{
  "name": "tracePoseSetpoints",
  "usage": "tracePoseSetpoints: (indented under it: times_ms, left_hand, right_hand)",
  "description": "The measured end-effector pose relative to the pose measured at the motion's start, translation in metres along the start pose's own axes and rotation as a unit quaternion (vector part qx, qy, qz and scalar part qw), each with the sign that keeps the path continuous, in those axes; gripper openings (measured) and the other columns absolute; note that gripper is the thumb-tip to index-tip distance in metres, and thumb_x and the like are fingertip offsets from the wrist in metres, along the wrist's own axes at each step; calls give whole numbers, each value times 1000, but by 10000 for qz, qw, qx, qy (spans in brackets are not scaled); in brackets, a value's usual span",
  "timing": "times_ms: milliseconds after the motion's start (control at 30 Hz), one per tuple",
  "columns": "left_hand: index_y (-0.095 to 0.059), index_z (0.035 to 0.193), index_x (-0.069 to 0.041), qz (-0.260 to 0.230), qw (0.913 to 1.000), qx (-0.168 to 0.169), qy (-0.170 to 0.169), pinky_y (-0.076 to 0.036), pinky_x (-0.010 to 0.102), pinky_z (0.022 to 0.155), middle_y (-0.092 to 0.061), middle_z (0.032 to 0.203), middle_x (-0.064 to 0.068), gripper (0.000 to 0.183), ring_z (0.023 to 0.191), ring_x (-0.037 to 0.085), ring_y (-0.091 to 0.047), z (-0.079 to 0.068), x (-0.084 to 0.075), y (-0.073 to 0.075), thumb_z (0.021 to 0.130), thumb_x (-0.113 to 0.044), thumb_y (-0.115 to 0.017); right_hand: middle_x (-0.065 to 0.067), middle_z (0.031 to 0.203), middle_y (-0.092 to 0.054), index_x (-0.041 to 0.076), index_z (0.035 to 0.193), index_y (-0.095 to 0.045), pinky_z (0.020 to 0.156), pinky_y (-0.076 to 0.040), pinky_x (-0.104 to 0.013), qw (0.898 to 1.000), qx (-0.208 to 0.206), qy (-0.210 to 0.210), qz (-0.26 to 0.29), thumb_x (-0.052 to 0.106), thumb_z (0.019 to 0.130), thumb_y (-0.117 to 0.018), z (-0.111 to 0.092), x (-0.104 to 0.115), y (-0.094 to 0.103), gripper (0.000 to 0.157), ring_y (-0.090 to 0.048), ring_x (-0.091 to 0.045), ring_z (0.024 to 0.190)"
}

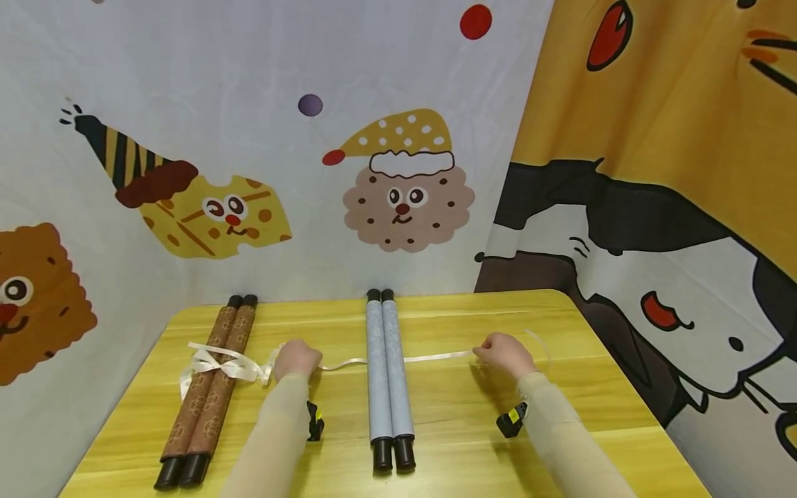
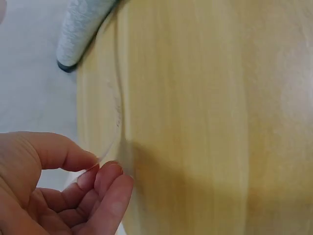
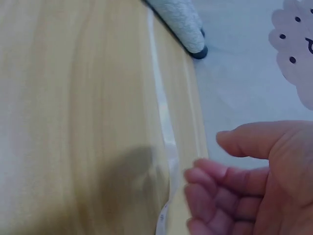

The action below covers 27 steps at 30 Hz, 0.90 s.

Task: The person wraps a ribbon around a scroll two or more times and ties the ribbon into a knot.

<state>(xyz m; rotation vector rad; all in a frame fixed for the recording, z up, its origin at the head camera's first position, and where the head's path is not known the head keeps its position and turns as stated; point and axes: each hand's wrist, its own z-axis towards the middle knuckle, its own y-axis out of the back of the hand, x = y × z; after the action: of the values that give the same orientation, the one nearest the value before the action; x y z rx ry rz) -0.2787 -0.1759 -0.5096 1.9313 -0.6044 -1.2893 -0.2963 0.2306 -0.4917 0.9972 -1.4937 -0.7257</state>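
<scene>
A pair of light blue-grey scrolls (image 1: 396, 373) with black end knobs lies side by side on the table, and a thin white ribbon (image 1: 436, 357) runs crosswise under them. My left hand (image 1: 297, 360), left of the pair, pinches the ribbon between thumb and fingertips, as the left wrist view shows. On the other side, my right hand (image 1: 507, 353) is over the ribbon's right-hand stretch. In the right wrist view its thumb and loosely curled fingers are apart with nothing between them, and the ribbon (image 3: 166, 122) lies along the tabletop beside the fingers.
Two brown patterned scrolls (image 1: 214, 408), tied with a white ribbon bow (image 1: 233, 366), lie at the left of the yellow wood-grain table (image 1: 454, 415). A curtain (image 1: 249, 83) printed with cartoon figures hangs behind the table's far edge.
</scene>
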Motion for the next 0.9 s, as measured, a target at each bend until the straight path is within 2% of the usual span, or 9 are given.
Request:
tracePoseSetpoints:
  times_ms: [200,333,467,533,600,733,833,900]
  left_hand:
    - [-43,59,-11,-87,9996,-175,-198,-36,33,47,-42,59,3,32,54,19,-39,2,-8,2,87,-15,-58]
    - [-44,57,-11,-59,9987,-158,-473,-37,32,47,-41,56,1,34,52,18,-40,-2,-16,3,88,-15,-59]
    - [-44,57,-12,-120,9982,-95,-577,-37,31,46,-41,55,1,34,51,17,-39,-6,-23,2,86,-13,-60]
    - [-43,57,-12,-101,9981,-81,-594,-36,31,46,-41,55,0,34,51,17,-39,-6,-25,1,86,-13,-60]
    - [-42,57,-13,-70,9980,-82,-623,-35,31,46,-39,55,0,34,51,17,-38,-7,-26,0,85,-13,-60]
    - [-42,57,-13,-5,9976,-146,-678,-35,31,45,-39,55,0,33,52,17,-38,-6,-25,-1,85,-13,-60]
    - [-42,59,-12,5,9974,-177,-697,-36,32,46,-40,57,1,30,53,18,-39,-5,-24,-2,84,-12,-60]
    - [-43,60,-12,-7,9974,-163,-702,-36,32,46,-41,58,1,29,53,18,-40,-5,-23,-3,83,-12,-60]
  right_hand:
    - [1,47,-43,9,56,-54,47,-32,-28,9975,410,-447,359,33,96,-61,6,4,6,47,-32,-13,42]
    - [-1,52,-47,10,60,-55,45,-34,-26,9944,679,-712,374,36,97,-59,15,12,8,45,-37,-12,43]
    - [-3,58,-46,15,62,-48,45,-36,-25,9889,909,-1052,518,35,98,-58,22,21,9,43,-37,-12,44]
    - [-3,57,-46,14,63,-50,47,-38,-26,9880,954,-1149,391,35,99,-57,25,27,9,42,-37,-12,43]
    - [-2,55,-48,11,66,-59,49,-41,-27,9884,933,-1193,50,35,99,-57,28,32,9,41,-40,-12,43]
    - [-3,64,-61,7,83,-73,62,-50,-32,9859,802,-1198,-846,36,97,-58,31,44,5,36,-54,-16,56]
    - [-5,77,-64,8,84,-73,68,-52,-34,9827,713,-1231,-1182,33,95,-60,34,52,-1,30,-58,-20,70]
    - [-6,83,-64,9,82,-71,66,-51,-34,9813,626,-1272,-1300,30,92,-61,35,56,-6,25,-58,-21,74]
